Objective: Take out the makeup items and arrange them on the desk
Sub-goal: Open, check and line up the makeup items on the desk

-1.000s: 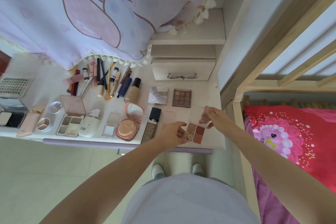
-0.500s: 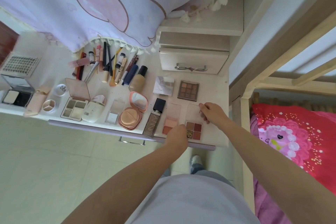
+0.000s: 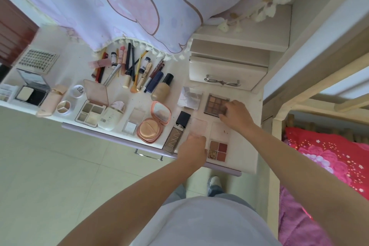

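Fingers (image 3: 224, 111) apparently touch palette (image 3: 214, 104) edge.

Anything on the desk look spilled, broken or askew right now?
Nothing looks spilled or broken. The one untidy spot is the pile of pencils and brushes at the back of the desk, which lie crossed over each other while the palettes and compacts sit in neat rows. The four-pan eyeshadow palette lies open and looks intact.

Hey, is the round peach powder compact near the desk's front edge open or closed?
Open. The peach compact has its mirrored lid swung back and the puff exposed in its base.
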A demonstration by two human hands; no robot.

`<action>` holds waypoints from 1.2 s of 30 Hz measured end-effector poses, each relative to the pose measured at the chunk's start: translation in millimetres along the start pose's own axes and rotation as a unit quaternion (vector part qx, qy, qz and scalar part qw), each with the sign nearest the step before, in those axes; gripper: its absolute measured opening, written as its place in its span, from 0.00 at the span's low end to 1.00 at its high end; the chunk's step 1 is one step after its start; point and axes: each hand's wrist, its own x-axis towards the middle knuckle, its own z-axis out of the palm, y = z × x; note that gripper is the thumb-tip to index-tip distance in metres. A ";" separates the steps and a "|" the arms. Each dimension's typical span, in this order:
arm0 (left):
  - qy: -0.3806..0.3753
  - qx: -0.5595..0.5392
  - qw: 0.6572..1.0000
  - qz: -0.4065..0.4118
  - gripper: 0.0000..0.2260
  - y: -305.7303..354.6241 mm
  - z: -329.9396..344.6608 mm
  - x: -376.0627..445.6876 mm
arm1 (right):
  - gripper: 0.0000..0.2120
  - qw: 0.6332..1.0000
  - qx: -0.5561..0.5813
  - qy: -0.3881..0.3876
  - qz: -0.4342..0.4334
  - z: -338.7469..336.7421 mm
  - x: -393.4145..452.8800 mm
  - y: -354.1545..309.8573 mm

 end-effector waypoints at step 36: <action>-0.171 -0.441 0.854 0.214 0.25 37.6 -57.7 17.3 | 0.28 0.980 0.191 0.019 -0.044 -81.2 -136.6 18.7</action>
